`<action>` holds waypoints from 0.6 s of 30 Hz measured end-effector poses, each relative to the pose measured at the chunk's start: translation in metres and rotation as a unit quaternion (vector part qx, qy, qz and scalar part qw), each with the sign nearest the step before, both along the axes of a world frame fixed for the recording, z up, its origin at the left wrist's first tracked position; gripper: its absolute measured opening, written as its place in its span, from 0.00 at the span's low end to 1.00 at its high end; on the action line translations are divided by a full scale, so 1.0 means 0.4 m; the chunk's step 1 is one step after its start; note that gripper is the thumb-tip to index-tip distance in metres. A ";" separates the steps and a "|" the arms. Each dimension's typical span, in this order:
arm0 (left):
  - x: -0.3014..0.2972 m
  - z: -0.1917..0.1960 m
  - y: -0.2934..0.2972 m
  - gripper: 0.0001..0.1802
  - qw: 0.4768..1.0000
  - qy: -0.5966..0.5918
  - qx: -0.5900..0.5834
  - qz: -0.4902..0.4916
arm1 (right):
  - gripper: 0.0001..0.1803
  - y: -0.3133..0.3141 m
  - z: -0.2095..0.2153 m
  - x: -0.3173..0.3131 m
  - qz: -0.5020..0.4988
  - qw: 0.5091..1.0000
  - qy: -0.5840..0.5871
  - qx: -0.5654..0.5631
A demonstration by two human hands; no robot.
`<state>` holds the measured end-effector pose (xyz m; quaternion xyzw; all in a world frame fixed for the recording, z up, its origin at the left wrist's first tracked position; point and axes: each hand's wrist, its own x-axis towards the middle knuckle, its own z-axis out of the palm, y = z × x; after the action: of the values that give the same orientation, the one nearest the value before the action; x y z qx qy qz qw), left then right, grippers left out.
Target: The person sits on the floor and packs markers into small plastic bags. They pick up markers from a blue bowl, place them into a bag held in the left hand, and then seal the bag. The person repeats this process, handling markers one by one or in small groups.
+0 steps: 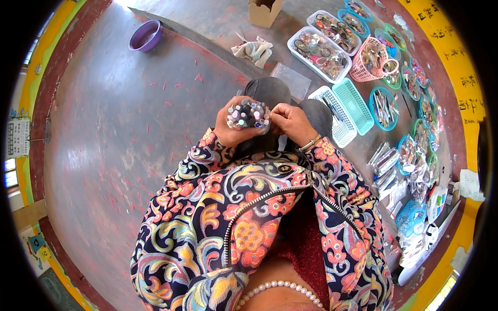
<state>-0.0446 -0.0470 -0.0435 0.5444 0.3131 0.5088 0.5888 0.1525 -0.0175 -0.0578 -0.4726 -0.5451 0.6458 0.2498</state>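
Note:
A bundle of pens (248, 114) stands end-on in front of me, their round ends in white, black, pink and blue. My left hand (229, 123) is wrapped round its left and near sides. At the bundle's right edge is my right hand (292, 122), thumb and forefinger pinched together. What that pinch holds, if anything, is too small to make out. Just right of my right hand lies a white basket (337, 124) with a few dark pens in it, beside a turquoise basket (353, 105).
A round blue basket of pens (384, 108) stands to the right. Behind are clear tubs (319, 57) of small goods and a pink basket (368, 62). A clear plastic bag (290, 80), a cloth (253, 51) and a cardboard box (263, 13) lie ahead; a purple basin (145, 36) stands far left.

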 end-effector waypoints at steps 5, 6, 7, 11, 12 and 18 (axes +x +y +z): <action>-0.005 -0.007 0.004 0.29 1.000 0.006 0.007 0.009 | 0.09 -0.012 0.093 0.004 -0.016 0.973 -0.056 0.222; -0.005 -0.009 0.005 0.29 1.000 0.005 0.008 0.008 | 0.09 -0.015 0.129 0.000 -0.011 0.970 -0.049 0.236; -0.004 -0.009 0.005 0.29 1.000 0.002 0.012 0.004 | 0.09 -0.019 0.156 -0.001 -0.010 0.966 -0.044 0.253; -0.009 0.006 0.003 0.30 0.999 0.032 -0.006 -0.008 | 0.10 -0.022 0.188 0.000 0.032 0.961 -0.039 0.270; -0.009 0.004 0.005 0.30 1.000 0.025 -0.007 -0.009 | 0.10 -0.021 0.180 0.004 0.036 0.959 -0.038 0.279; -0.019 -0.008 0.013 0.31 0.999 -0.003 -0.023 -0.033 | 0.10 -0.018 0.176 0.005 0.054 0.963 -0.025 0.263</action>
<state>-0.0521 -0.0418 -0.0466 0.5391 0.3047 0.4833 0.6187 0.1544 -0.0245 0.0126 -0.3763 -0.7265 0.4799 0.3166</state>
